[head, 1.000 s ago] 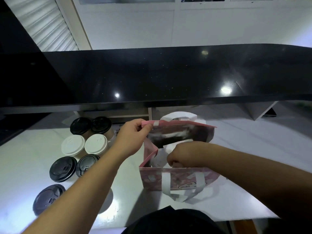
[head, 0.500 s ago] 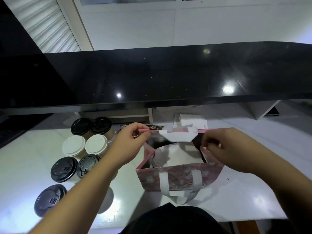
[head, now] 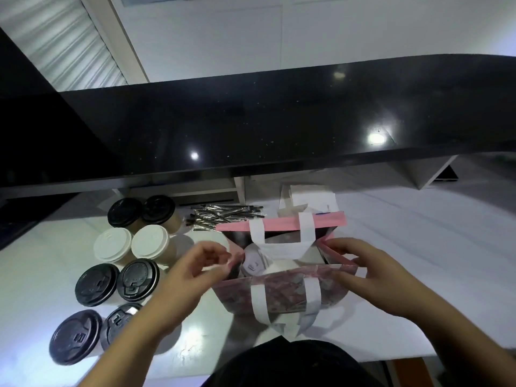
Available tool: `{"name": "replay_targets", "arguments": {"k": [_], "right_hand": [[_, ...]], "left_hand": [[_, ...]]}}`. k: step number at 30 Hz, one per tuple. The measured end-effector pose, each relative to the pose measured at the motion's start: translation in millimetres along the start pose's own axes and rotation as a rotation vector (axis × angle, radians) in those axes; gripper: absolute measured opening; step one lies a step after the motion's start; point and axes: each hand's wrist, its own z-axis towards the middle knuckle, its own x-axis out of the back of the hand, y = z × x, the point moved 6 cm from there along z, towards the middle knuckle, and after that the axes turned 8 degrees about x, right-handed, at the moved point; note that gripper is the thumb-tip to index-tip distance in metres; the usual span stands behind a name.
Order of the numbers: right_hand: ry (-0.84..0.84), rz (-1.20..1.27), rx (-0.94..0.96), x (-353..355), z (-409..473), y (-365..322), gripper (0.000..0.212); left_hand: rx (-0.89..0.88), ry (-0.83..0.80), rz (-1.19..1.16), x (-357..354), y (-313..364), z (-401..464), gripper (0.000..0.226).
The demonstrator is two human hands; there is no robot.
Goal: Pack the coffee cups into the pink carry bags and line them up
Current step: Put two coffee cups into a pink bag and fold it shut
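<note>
A pink carry bag (head: pixel 282 291) with white handles stands open on the white counter in front of me. Inside it a white-lidded coffee cup (head: pixel 254 264) shows, partly hidden under the far handle. My left hand (head: pixel 195 270) is at the bag's left side fold, its curled fingertips pinching the pink edge; it is blurred. My right hand (head: pixel 363 268) pinches the bag's right side fold near the rim. To the left stand several coffee cups: some with black lids (head: pixel 136 279) and two with white lids (head: pixel 113 245).
A pile of wrapped dark stirrers (head: pixel 223 216) lies behind the bag on the left. White folded paper or another bag (head: pixel 308 201) stands just behind the pink bag. A black raised counter (head: pixel 279 121) overhangs the back. The white counter (head: pixel 418 247) continues to the right.
My left hand left the far rim's corner and came down to the left side fold. The bag's mouth is spread wider and squarer, and its far handle hangs over the opening.
</note>
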Motion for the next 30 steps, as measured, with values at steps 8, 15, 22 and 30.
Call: {"name": "replay_targets", "arguments": {"k": [8, 15, 22, 30], "right_hand": [[0.040, 0.264, -0.093, -11, 13, 20, 0.036], [0.173, 0.380, -0.211, -14, 16, 35, 0.024], [0.229, 0.073, -0.028, -3, 23, 31, 0.057], [0.296, -0.293, 0.087, -5, 17, 26, 0.049]], "left_hand": [[-0.010, -0.086, 0.093, -23, 3, 3, 0.057], [0.109, 0.054, -0.138, -14, -21, 19, 0.053], [-0.033, 0.052, 0.079, -10, -9, 27, 0.058], [-0.364, 0.205, 0.515, -11, 13, 21, 0.045]]}}
